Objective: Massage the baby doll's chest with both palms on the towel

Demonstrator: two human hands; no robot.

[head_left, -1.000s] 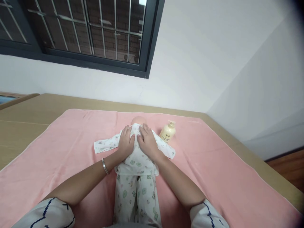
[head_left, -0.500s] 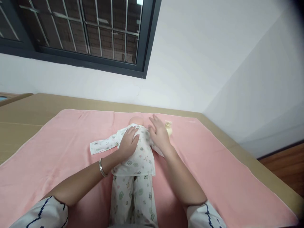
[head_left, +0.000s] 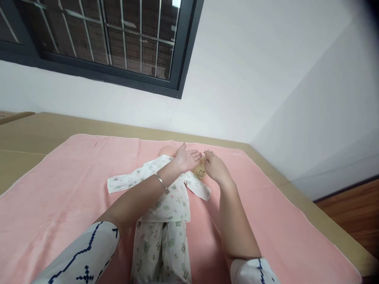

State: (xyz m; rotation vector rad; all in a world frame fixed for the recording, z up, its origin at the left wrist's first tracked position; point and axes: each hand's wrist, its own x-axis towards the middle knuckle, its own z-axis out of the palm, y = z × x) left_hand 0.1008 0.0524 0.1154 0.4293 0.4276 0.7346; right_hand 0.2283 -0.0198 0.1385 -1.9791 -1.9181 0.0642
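A doll lies stretched out in a white printed top [head_left: 171, 207] and matching trousers [head_left: 148, 246]. Its bald head [head_left: 166, 151] shows at the far end. Above its upper back or chest, my left hand [head_left: 187, 157] is open, palm up, fingers stretched to the right. A small yellowish bottle [head_left: 200, 171] with a face-like print is just past those fingertips, by the doll's right-side sleeve [head_left: 199, 187]. My right hand [head_left: 217, 167] is bent around the bottle's top from the right; its fingers partly hide that top.
Under the doll a pink blanket [head_left: 257, 213] covers most of the tan surface [head_left: 59, 128]. Behind are a white wall [head_left: 225, 79] and a dark-framed barred window [head_left: 177, 85]. Brown wood [head_left: 355, 207] shows at the right edge.
My left hand has lifted off the doll's top, moved right and turned palm up. My right hand has left the doll's sleeve for the bottle, which now sits slightly farther left and nearer.
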